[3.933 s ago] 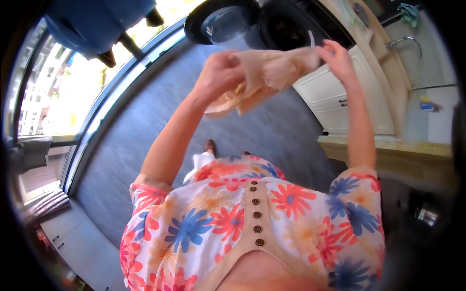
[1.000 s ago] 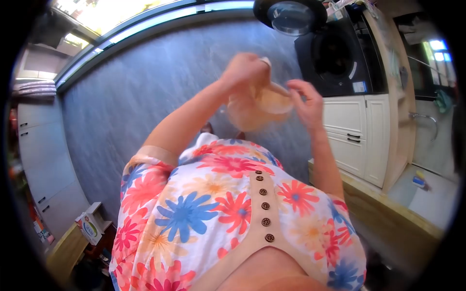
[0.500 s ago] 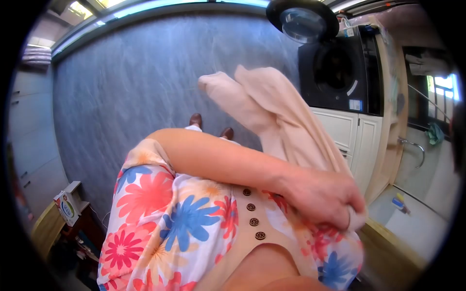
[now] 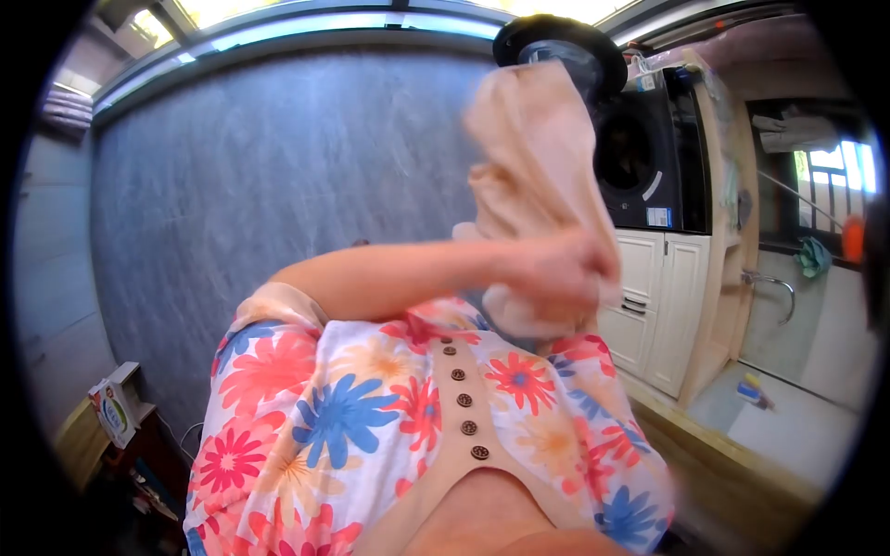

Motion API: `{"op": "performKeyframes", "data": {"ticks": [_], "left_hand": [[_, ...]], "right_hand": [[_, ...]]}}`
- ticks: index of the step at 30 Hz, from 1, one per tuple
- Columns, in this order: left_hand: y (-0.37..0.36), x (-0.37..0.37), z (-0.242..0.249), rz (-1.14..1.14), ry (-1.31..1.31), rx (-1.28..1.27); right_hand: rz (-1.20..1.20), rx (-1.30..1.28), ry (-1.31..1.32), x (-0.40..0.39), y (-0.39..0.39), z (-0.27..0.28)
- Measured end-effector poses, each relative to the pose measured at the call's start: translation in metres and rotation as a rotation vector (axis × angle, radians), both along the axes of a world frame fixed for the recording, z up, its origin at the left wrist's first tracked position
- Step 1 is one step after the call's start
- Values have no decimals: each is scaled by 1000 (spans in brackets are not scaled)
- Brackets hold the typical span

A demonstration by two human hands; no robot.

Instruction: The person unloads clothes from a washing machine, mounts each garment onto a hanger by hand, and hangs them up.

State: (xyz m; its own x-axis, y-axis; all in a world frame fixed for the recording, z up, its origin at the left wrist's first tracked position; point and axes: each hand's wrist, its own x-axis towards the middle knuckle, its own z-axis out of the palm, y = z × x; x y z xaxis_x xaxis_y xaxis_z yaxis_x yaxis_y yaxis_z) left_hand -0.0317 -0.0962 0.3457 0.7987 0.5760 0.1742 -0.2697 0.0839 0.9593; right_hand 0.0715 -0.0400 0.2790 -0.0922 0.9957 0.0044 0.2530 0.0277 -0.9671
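Note:
A pale beige cloth, long and folded, hangs in front of the floral shirt and reaches up across the view towards the round door. My left hand comes across my body from the left, its fingers closed round the lower part of the cloth. The hand is blurred by motion. A bunched, paler end of the cloth lies below the wrist. My right hand does not show; the cloth and the shirt cover the area at the end of the right sleeve.
A black front-loading washing machine has its round door swung open. Under it are white cabinets. To the right are a faucet and a basin. A box stands at the lower left, beside the grey floor.
My left hand has moved up and left, away from the right shoulder, with the cloth in it. The cloth has swung upwards and bunched together. The view has shifted slightly.

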Motion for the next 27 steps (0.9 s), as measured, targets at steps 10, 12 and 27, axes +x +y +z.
{"op": "performKeyframes", "data": {"ticks": [10,12,27], "left_hand": [[105,-107,-113,963,754,282],[132,-158,-151,1227,921,317],[141,-207,-84,1176,264,-344]], "right_hand": [[471,323,-815,-22,-26,-15],[542,277,-797,-4,-34,-7],[-575,-237,-512,263,-28,-8]]}}
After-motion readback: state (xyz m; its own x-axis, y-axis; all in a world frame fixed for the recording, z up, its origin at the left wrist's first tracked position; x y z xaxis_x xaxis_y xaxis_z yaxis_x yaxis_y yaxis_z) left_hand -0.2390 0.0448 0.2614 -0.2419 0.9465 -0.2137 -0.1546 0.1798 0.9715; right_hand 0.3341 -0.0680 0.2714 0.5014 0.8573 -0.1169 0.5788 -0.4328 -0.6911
